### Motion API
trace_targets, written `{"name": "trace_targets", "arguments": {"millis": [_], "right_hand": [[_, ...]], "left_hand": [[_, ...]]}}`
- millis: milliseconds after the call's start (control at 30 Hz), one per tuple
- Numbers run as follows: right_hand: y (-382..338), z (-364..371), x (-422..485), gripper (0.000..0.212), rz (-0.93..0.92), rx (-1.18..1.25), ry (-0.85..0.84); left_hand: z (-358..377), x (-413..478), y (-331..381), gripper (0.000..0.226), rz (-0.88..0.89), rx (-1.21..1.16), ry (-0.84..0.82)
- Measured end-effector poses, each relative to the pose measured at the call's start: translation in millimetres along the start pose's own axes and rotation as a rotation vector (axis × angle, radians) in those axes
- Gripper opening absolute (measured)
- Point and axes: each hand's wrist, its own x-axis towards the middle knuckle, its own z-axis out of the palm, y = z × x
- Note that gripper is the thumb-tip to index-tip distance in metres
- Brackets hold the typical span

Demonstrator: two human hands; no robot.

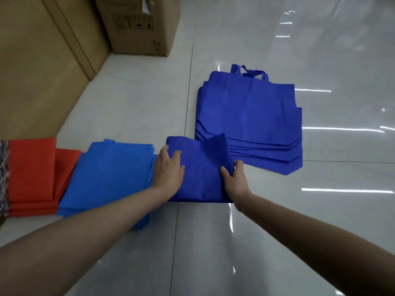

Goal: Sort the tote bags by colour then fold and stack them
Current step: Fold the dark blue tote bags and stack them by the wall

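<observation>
So, the folded royal-blue fabric tote bag (203, 167) overlaps the near corner of the flat royal-blue tote stack (250, 116); left hand (168, 169) presses it with spread fingers, right hand (235, 178) pinches its edge.

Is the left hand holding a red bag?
No, the left hand presses flat on a folded dark blue bag, which the right hand pinches at its edge.

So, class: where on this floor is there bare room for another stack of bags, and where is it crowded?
Free: floor right of the folded dark blue bag, below the flat bag pile; also between the boxes and that pile. Crowded: the left row, red stack against light blue stack.
</observation>
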Motion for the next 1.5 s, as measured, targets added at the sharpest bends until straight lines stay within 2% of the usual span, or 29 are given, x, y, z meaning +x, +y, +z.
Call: {"name": "trace_targets", "arguments": {"millis": [67,200,267,333,400,500,600,667,767,833,1000,1100,1167,1267,1367,1433,1500], "right_hand": [[10.0,21.1,-5.0,0.015,0.005,-0.038,-0.018],[38.8,51.0,-12.1,0.011,0.066,-0.142,-0.069],[49.7,53.3,-9.8,0.014,0.073,-0.289,-0.084],[53.7,45.2,-3.8,0.023,0.027,-0.540,-0.067],[52.9,30.2,3.2,0.038,-0.046,-0.722,-0.037],[51.5,-0.3,17.0,0.049,-0.104,-0.790,0.045],[52.8,-33.1,42.0,0.045,-0.214,-0.873,0.130],[55.3,-53.3,62.3,0.043,-0.273,-0.982,0.157],[55.9,-73.4,89.9,0.048,-0.313,-1.096,0.112],[53.5,-80.8,108.4,0.050,-0.351,-1.145,0.075],[47.8,-97.9,165.4,0.059,-0.412,-1.267,-0.042],[49.3,-103.8,191.7,0.062,-0.378,-1.256,-0.106],[52.5,-107.8,195.3,0.059,-0.355,-1.248,-0.121],[57.4,-119.2,185.5,0.043,-0.496,-1.354,-0.047],[58.3,-136.2,170.0,0.034,-0.595,-1.474,-0.061],[55.9,-150.6,157.4,0.026,-0.589,-1.537,-0.082],[59.4,-168.1,141.7,0.024,-0.576,-1.561,-0.133]], "left_hand": [[11.8,-9.9,-3.2,0.050,0.077,0.110,-0.068],[42.3,-13.5,-10.0,0.054,0.122,0.036,-0.223],[56.8,-11.9,-16.4,0.053,0.090,0.004,-0.288],[70.0,-11.8,-23.3,0.055,0.052,0.059,-0.343],[80.6,-13.5,-23.5,0.063,0.038,0.183,-0.321],[87.4,-10.4,-1.6,0.081,0.006,0.172,-0.257],[97.2,-2.8,30.7,0.078,0.208,0.165,-0.114],[107.3,0.4,49.7,0.073,0.312,0.183,-0.119],[125.9,6.7,58.5,0.073,0.287,0.275,-0.240],[138.8,9.9,50.9,0.073,0.253,0.277,-0.251],[153.4,8.2,41.8,0.067,0.302,0.305,-0.200],[152.3,8.3,45.1,0.066,0.281,0.319,-0.187],[151.4,7.6,46.6,0.066,0.273,0.330,-0.174],[149.5,6.7,48.1,0.065,0.280,0.368,-0.169],[143.4,3.0,58.0,0.062,0.253,0.392,-0.158],[135.5,-1.4,71.5,0.058,0.203,0.347,-0.101],[130.7,-5.7,84.4,0.067,0.170,0.250,-0.087]]}}
